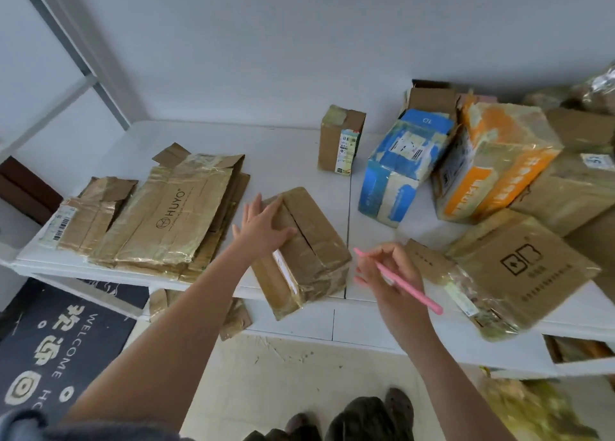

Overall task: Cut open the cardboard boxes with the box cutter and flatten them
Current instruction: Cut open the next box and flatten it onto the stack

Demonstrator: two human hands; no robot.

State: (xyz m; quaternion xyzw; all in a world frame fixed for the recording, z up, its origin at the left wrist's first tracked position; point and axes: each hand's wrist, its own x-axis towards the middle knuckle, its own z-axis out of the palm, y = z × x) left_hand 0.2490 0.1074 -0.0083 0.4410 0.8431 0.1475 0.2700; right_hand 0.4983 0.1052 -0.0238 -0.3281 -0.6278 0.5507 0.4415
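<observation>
A taped brown cardboard box [316,251] lies at the front edge of the white table [283,154], its top seam slit open along its length. My left hand [263,227] rests flat on the box's far left end, fingers straight. My right hand [389,271] hovers just right of the box and holds a slim pink box cutter [409,286] in its curled fingers, tip pointing toward the box. Flattened boxes [159,221] lie stacked on the table's left side.
Uncut boxes crowd the right: a blue one [396,171], an orange one [489,164], a printed brown one [525,271] and a small upright one [339,141]. Cardboard scraps hang below the table edge. A dark welcome mat [50,340] lies on the floor at left.
</observation>
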